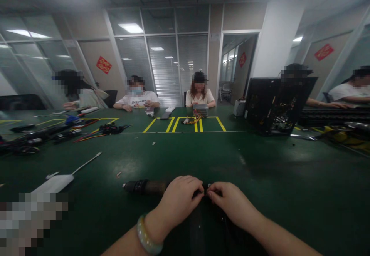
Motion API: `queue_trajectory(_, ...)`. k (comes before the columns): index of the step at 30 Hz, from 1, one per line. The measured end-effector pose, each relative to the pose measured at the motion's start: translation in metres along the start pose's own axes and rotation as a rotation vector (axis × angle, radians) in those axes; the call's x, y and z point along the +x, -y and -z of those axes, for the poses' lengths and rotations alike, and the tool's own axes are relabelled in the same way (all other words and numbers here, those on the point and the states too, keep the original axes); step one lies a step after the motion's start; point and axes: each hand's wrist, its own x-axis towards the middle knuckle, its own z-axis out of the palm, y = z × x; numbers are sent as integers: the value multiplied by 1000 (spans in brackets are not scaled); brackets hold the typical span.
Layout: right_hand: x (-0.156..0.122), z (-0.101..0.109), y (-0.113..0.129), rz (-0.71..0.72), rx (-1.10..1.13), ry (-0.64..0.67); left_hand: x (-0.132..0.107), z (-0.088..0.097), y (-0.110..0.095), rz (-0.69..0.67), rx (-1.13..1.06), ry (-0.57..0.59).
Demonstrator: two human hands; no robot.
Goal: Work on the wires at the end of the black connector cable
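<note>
My left hand point(182, 195), with a pale bangle point(146, 237) on its wrist, is closed in a pinch. Facing it, my right hand point(229, 201) also has thumb and fingertips pressed together. The fingertips of both hands are close to each other, and a tiny shiny bit shows there, too small to name. Behind my left hand lies a dark electric screwdriver point(153, 187), its metal tip pointing left and its right part hidden by the hand. Both hands are low over the green tabletop point(260, 171); what lies beneath them is too dark to make out.
A black computer case point(267, 106) stands at the right. Cables point(108, 128) and dark parts lie at the left, near a white object with a thin stem point(58, 183). Across the table, a person point(200, 94) handles a grey boxy part; other people sit alongside.
</note>
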Motion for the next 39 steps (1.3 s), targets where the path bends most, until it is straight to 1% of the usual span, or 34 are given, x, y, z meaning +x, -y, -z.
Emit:
queue_trajectory(3,0,2,1,8,13,2,0,0,-1,-11,-1,-14)
queue_trajectory(9,-3,6,8,0,66,10,2,3,-3,3,-5,-2)
queue_trajectory(13,-4,6,8,-29,75,22,1,3,-3,3,5,5)
queue_trajectory(19,-2,5,6,-7,46,15,0,8,-4,52,49,16)
queue_trajectory(27,0,4,3,31,18,8,0,8,-3,-14,35,32)
queue_trajectory(33,-1,5,3,31,29,19,-1,14,-4,-52,65,-17)
queue_trajectory(39,0,5,3,41,20,19,-1,12,-3,-78,71,-3)
